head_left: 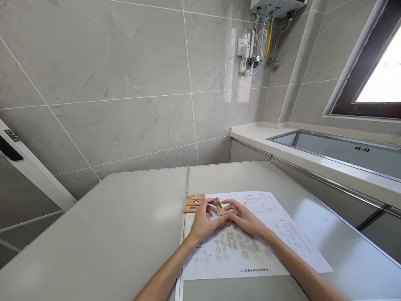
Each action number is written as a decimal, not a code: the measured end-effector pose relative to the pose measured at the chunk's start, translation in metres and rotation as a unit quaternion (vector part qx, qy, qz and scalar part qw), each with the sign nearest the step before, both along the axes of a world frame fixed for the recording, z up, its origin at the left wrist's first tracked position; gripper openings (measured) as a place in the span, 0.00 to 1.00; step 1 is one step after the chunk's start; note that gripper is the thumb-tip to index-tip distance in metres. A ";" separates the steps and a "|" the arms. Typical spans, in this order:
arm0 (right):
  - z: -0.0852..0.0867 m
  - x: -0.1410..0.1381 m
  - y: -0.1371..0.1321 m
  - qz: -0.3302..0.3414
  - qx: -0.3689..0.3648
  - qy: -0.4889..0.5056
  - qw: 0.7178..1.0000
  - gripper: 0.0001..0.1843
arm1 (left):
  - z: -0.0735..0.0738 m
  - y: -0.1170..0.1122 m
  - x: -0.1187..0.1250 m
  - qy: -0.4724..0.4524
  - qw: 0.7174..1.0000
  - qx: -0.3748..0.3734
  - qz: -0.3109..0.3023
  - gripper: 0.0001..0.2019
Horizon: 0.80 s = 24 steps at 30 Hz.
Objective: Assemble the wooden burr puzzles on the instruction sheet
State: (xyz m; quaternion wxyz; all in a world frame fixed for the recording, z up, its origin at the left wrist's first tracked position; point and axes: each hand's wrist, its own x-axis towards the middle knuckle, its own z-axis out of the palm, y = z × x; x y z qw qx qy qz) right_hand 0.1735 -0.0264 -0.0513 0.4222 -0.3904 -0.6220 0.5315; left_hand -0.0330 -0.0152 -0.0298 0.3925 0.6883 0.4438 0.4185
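A notched wooden puzzle piece (222, 210), with a dark mark on its end, is held up between my two hands above a printed sheet (260, 259). My left hand (205, 223) is closed on it from the left, thumb along the lower edge. From the right, the fingers of my right hand (243, 218) close on the same piece. Just beyond my left hand lie several more notched wooden pieces (191, 208), side by side at the sheet's far left corner. The sheet carries small line drawings and text, partly hidden under my hands and forearms.
The pale folding table (134, 234) has a seam running front to back beside the sheet. A grey tiled wall (125, 62) rises behind it. On the right stand a counter (250, 133) with an inset sink (332, 148) and a window (379, 79).
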 end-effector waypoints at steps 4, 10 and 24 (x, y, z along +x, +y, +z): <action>-0.008 -0.001 0.004 -0.021 -0.014 -0.016 1.000 0.23 | -0.002 0.003 0.000 -0.019 0.999 -0.025 0.012 0.31; -0.005 0.001 0.003 -0.088 0.023 -0.110 0.990 0.20 | -0.004 0.004 -0.001 -0.050 0.997 -0.051 -0.002 0.33; -0.013 0.002 0.005 -0.168 0.134 -0.216 0.952 0.11 | -0.009 0.009 -0.006 -0.137 0.978 -0.110 -0.108 0.32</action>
